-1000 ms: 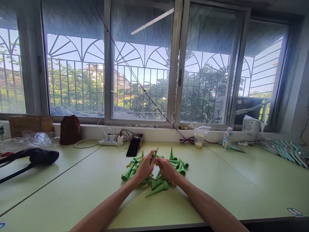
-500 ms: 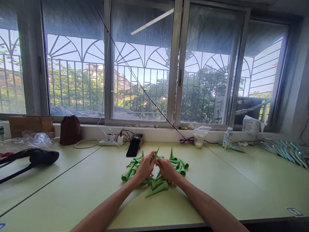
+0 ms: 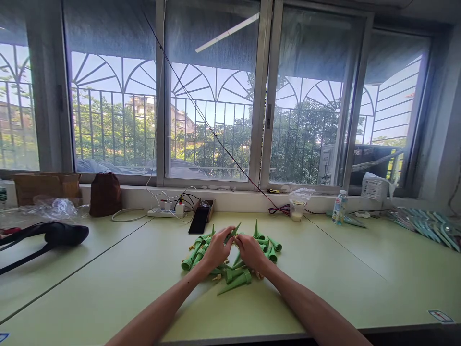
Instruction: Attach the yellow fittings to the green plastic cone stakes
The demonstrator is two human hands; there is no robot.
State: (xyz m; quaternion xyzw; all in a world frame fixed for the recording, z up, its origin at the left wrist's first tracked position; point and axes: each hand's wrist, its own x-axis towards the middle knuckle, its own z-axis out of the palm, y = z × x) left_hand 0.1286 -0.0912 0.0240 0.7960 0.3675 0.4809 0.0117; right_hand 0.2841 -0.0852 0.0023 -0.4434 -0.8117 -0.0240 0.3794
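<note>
A pile of green plastic cone spikes (image 3: 236, 278) lies in the middle of a pale green table (image 3: 108, 288). My left hand (image 3: 215, 251) is closed on one green cone (image 3: 232, 231), whose tip points up and to the right. My right hand (image 3: 249, 250) is closed too, its fingertips pinched at the base of that same cone, right against the left hand. What the right fingers hold there is too small to make out. Small tan pieces (image 3: 216, 277) lie among the cones.
A black phone (image 3: 199, 220) leans behind the pile by a power strip (image 3: 163, 210) with cables. A brown pouch (image 3: 104, 193), a cardboard box (image 3: 45, 185) and a black bag (image 3: 54, 234) sit left. A cup (image 3: 297, 210), a bottle (image 3: 339, 206) and packets (image 3: 428, 224) are right.
The cone in my left hand has tilted a little more to the right, and both hands have shifted slightly. Nothing else has moved.
</note>
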